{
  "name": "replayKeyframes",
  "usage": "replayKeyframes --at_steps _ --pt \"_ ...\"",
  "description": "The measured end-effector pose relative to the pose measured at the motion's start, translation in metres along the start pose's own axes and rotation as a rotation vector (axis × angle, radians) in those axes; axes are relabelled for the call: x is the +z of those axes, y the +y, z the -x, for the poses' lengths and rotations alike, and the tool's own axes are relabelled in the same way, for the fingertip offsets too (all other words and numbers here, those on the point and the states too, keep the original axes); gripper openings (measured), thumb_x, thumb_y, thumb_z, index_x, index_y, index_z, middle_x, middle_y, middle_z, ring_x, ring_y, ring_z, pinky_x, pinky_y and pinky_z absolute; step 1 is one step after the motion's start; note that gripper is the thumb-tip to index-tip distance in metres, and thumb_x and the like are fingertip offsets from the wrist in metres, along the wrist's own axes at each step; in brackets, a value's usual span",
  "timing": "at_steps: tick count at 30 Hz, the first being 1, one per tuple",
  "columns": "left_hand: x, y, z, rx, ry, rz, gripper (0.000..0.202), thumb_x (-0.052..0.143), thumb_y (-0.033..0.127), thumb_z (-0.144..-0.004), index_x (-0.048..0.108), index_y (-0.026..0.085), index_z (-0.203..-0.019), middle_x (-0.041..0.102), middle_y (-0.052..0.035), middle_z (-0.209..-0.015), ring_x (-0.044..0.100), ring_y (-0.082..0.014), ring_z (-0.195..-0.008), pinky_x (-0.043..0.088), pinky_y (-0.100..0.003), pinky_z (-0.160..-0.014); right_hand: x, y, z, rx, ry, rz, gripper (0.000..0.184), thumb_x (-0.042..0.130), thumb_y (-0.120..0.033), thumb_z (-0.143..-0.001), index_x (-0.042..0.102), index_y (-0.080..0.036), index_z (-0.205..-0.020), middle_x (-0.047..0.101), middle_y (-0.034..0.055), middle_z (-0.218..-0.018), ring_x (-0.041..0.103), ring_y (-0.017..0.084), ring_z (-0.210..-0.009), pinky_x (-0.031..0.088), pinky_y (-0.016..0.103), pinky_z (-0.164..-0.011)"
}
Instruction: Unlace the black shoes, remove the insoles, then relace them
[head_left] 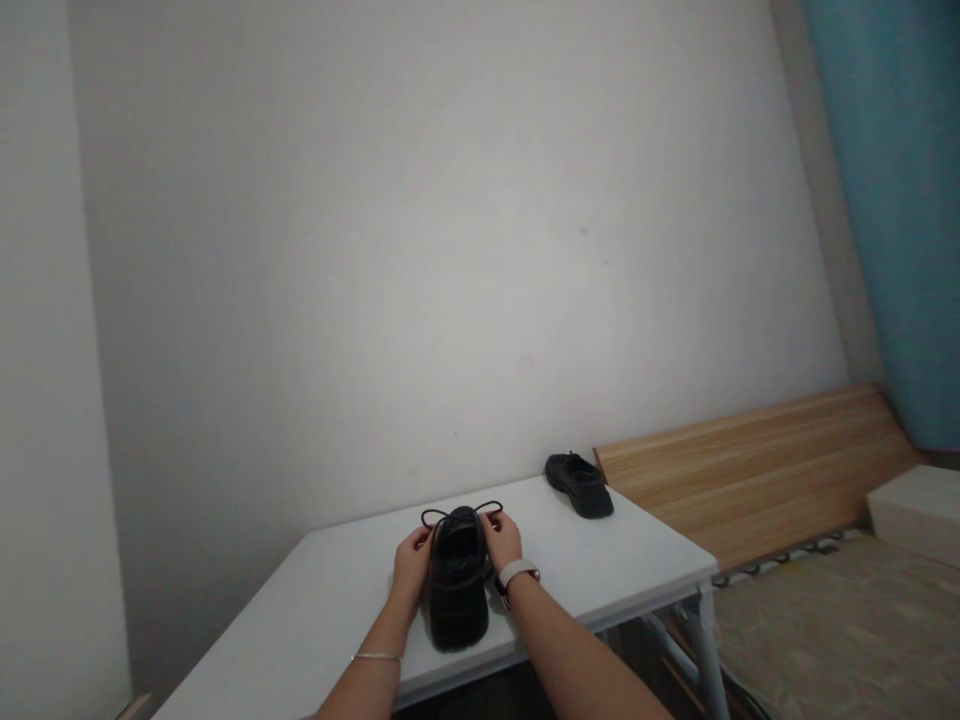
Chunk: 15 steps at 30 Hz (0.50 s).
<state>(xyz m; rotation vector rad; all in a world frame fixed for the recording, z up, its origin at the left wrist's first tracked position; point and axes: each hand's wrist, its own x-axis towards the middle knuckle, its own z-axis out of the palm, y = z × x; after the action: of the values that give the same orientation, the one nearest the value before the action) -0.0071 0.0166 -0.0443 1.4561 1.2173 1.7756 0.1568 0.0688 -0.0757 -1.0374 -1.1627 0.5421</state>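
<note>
A black lace-up shoe [458, 600] stands on the white table near its front edge, heel towards me. Its dark shoelace [491, 506] makes a loop on each side above the tongue. On the shoe's left side, my left hand [412, 560] pinches the lace, a thin bracelet on its wrist. My right hand [502, 540] closes on the lace at the opposite side; that wrist wears a watch with a pale strap. The fingertips are partly hidden by the shoe. A second black shoe [581, 487] rests at the table's back right corner, apart from both hands.
The white table [337, 590] stands against a pale wall [450, 250]. Right of it are a wooden board [750, 470] leaning on the wall, a patterned mattress [840, 620], a white box-like block [919, 510] and a teal curtain [892, 220].
</note>
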Motion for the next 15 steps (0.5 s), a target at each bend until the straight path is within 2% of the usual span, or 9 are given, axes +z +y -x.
replayKeyframes --at_steps 3,8,10,15 --pt "-0.001 0.001 0.001 0.011 0.015 -0.006 0.053 0.077 0.063 -0.053 0.075 0.014 -0.073 0.07 -0.0062 -0.064 0.063 -0.0228 -0.065 0.048 -0.031 -0.062 -0.002 0.0 0.0 -0.001 -0.007 -0.005 0.021 0.059 -0.033 -0.095 0.063 -0.015 -0.106 0.065 0.005 -0.102 0.064 0.016 -0.084 0.056 0.035 -0.076" --pt "-0.013 0.0 -0.001 0.024 0.161 -0.019 0.061 0.069 0.07 -0.06 0.073 0.013 -0.079 0.069 -0.0067 -0.07 0.061 -0.022 -0.067 0.046 -0.03 -0.061 -0.012 0.001 -0.005 0.026 0.105 -0.016 0.022 0.057 -0.034 -0.096 0.062 -0.016 -0.108 0.064 0.006 -0.107 0.064 0.018 -0.091 0.055 0.037 -0.081" --pt "-0.012 -0.001 0.0 0.015 0.136 -0.019 0.061 0.07 0.07 -0.059 0.074 0.012 -0.078 0.069 -0.007 -0.069 0.062 -0.0222 -0.066 0.046 -0.031 -0.061 -0.01 0.001 -0.005 0.03 0.095 -0.017 0.022 0.058 -0.034 -0.096 0.062 -0.016 -0.107 0.065 0.0059 -0.106 0.064 0.018 -0.09 0.055 0.037 -0.08" --pt "-0.002 0.002 0.002 0.0 -0.006 -0.015 0.053 0.076 0.063 -0.055 0.076 0.013 -0.074 0.074 -0.0102 -0.072 0.066 -0.0262 -0.071 0.05 -0.034 -0.067 -0.001 0.0 0.001 -0.007 -0.012 -0.005 0.022 0.059 -0.033 -0.095 0.063 -0.015 -0.106 0.065 0.0052 -0.103 0.065 0.016 -0.085 0.056 0.035 -0.077"
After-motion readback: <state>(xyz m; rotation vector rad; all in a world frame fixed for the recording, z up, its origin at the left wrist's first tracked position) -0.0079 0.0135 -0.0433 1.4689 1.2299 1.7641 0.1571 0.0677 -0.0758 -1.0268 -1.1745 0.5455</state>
